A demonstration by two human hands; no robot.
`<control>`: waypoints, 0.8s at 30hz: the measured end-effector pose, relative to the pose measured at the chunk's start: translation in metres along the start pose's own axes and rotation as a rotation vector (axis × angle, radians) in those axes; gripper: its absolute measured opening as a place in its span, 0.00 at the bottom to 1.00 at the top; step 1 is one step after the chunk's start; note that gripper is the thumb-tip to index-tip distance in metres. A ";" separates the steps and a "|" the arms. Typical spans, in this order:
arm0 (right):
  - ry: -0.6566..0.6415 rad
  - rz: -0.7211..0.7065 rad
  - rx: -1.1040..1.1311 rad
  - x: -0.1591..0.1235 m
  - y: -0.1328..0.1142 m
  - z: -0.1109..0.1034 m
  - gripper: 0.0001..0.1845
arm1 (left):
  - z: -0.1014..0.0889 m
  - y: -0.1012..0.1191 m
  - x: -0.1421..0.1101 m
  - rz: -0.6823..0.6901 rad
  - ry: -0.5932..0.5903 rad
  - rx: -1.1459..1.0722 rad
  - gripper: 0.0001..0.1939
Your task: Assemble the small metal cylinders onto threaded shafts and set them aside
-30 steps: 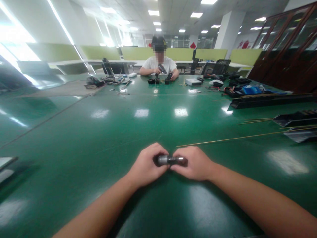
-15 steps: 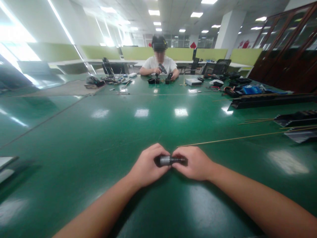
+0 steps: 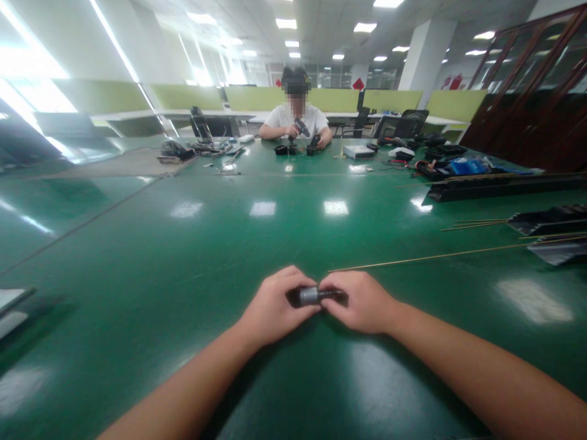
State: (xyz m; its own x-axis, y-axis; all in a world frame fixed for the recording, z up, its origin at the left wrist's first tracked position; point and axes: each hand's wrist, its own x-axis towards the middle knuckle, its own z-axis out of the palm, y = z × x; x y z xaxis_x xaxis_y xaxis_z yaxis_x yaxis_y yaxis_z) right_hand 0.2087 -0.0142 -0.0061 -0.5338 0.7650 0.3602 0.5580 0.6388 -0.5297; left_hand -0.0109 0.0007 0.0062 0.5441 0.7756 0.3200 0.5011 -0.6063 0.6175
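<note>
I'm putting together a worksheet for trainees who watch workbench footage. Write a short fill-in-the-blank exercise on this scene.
1. The right hand holds the dark-and-silver piece together with the ____ hand.
2. The glossy tabletop is coloured ____.
3. The shirt of the person seated opposite is ____.
4. The wooden cabinet stands at the picture's ____ edge.

Missing words: left; green; white; right.

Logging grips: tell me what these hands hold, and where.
A small silver-and-black cylinder: the left hand holds its left end, the right hand its right end.
</note>
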 end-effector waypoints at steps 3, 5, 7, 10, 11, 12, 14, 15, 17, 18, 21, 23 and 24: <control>0.000 -0.010 0.015 0.000 0.001 0.000 0.08 | 0.000 0.001 0.000 -0.013 0.007 0.000 0.10; 0.001 -0.009 0.017 0.000 0.001 0.001 0.08 | 0.001 0.000 0.000 -0.018 0.006 -0.002 0.11; -0.002 -0.003 0.015 0.000 0.002 0.001 0.07 | 0.001 0.000 0.000 -0.025 0.010 -0.004 0.11; -0.004 0.002 0.016 0.001 0.003 0.002 0.07 | 0.001 -0.001 0.000 -0.034 0.027 0.000 0.11; -0.004 0.002 0.019 0.001 0.003 0.002 0.07 | 0.001 -0.001 0.000 -0.037 0.034 0.001 0.11; -0.003 0.001 0.021 0.001 0.003 0.002 0.07 | 0.001 -0.001 0.000 -0.039 0.040 0.002 0.11; -0.003 0.002 0.024 0.001 0.004 0.002 0.07 | 0.000 -0.001 0.000 -0.043 0.052 0.001 0.11; -0.002 0.002 0.024 0.001 0.004 0.002 0.07 | 0.000 0.000 -0.001 -0.045 0.058 -0.001 0.11; -0.003 0.004 0.021 0.001 0.005 0.002 0.07 | 0.001 -0.001 -0.001 -0.048 0.065 -0.004 0.11; -0.003 0.004 0.019 0.001 0.005 0.002 0.07 | 0.001 -0.001 -0.001 -0.048 0.065 -0.006 0.11; -0.005 0.005 0.010 0.001 0.005 0.002 0.07 | 0.000 -0.001 -0.002 -0.050 0.064 -0.009 0.12; -0.005 0.004 0.009 0.000 0.005 0.001 0.07 | 0.000 -0.002 -0.002 -0.053 0.068 -0.010 0.12; -0.005 0.005 0.010 0.000 0.005 0.001 0.07 | 0.000 -0.002 -0.002 -0.053 0.069 -0.009 0.12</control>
State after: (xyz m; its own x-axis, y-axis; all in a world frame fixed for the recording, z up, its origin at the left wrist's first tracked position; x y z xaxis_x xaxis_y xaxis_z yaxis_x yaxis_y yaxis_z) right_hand 0.2106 -0.0107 -0.0095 -0.5342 0.7675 0.3542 0.5543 0.6344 -0.5388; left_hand -0.0128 0.0003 0.0044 0.4687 0.8173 0.3350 0.5222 -0.5623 0.6412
